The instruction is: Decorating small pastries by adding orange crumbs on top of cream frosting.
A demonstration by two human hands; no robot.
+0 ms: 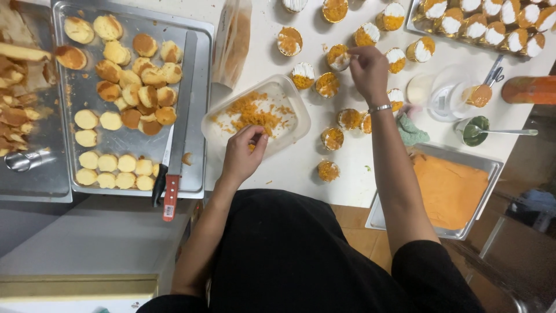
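Many cups [333, 138] ring both hands [243, 153].

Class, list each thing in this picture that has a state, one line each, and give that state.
Left hand: pinching orange crumbs.
Right hand: fingertips on a small cup.
Clear rectangular plastic tub: open, part filled with crumbs.
Small round cream-topped cup: part covered with crumbs.
Red-handled long knife: lying flat on the tray.
Metal baking tray: loaded with round sponge slices.

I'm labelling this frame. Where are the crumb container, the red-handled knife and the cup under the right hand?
crumb container [296, 113]: head view, right rim.
red-handled knife [171, 197]: head view, on the red handle.
cup [337, 58]: head view, topping left of the right hand [368, 72].
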